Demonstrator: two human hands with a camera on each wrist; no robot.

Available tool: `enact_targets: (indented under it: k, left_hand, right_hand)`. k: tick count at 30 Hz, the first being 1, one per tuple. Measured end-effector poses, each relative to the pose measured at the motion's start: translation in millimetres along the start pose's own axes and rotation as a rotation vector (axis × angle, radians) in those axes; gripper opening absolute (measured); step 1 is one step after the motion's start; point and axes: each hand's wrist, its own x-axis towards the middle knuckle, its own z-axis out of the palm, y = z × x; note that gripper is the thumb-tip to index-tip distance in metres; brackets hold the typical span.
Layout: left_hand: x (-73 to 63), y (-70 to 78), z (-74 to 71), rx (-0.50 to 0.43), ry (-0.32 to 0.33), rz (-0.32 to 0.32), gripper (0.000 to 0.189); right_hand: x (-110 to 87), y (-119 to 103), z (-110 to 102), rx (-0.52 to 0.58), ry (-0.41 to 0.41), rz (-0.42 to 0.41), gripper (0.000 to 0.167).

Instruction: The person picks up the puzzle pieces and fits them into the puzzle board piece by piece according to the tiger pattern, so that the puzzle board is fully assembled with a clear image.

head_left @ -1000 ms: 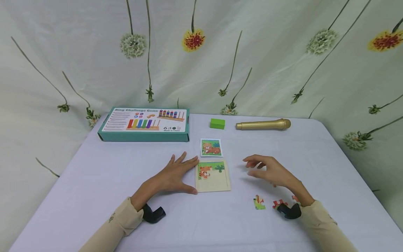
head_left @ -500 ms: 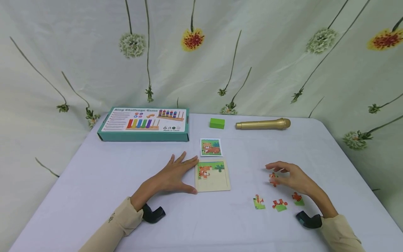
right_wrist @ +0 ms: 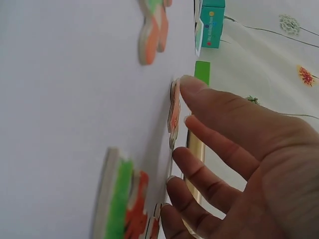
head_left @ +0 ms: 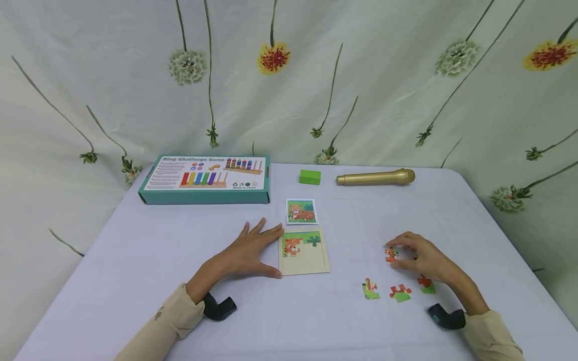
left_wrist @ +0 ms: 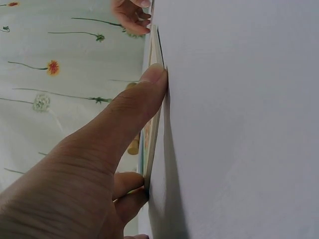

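Observation:
My left hand (head_left: 250, 251) spreads along the left side of a square wooden puzzle board (head_left: 304, 265), thumb at its near corner and a fingertip at the far one. Part of a tiger picture fills the board's upper left. In the left wrist view the thumb (left_wrist: 154, 74) presses the board's edge. My right hand (head_left: 422, 256) pinches a small orange puzzle piece (head_left: 391, 254) low over the cloth. In the right wrist view the piece (right_wrist: 174, 107) lies between thumb and fingertips. Nearer me lie three loose puzzle pieces: left (head_left: 371, 289), middle (head_left: 400, 293) and right (head_left: 426, 284).
A tiger picture card (head_left: 302, 211) lies just beyond the board. Along the back are a teal Ring Challenge Game box (head_left: 203, 196), a green block (head_left: 310, 177) and a gold toy microphone (head_left: 377, 178). A flowered curtain (head_left: 384, 100) hangs behind the white-covered table.
My right hand has moved right and toward me, away from the board, and its fingers have closed on the orange puzzle piece. My left hand has stayed at the board.

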Motion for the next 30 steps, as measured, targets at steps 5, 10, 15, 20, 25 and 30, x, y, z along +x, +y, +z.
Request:
enact_targets:
  k: [5,10,15,20,25,30]
  left_hand:
    - [-0.3,-0.5,0.5,0.005,0.000,0.001,0.109]
    - [0.2,-1.6,0.9,0.012,-0.002,0.004,0.109]
    - [0.8,-2.0,0.9,0.010,-0.002,0.004,0.109]
    - [1.0,-1.9,0.3,0.016,-0.002,0.008,0.110]
    - [0.7,-1.1,-0.8,0.016,0.002,0.012,0.109]
    - [0.7,-0.6,-1.0,0.020,-0.001,0.010,0.108]
  right_hand:
    - [-0.3,-0.6,0.0,-0.018,0.004,-0.014,0.033]
    - [-0.3,-2.7,-0.4,-0.017,-0.002,-0.027,0.031]
    - [0.7,-6.2,1.4,-0.017,-0.012,-0.014,0.031]
    - [1.7,-8.8,4.9,-0.018,-0.009,-0.033,0.033]
    - [6.1,-12.1,4.9,-0.016,0.001,-0.047,0.030]
    - [13.1,-17.9,1.6,0.022,0.004,-0.020,0.022]
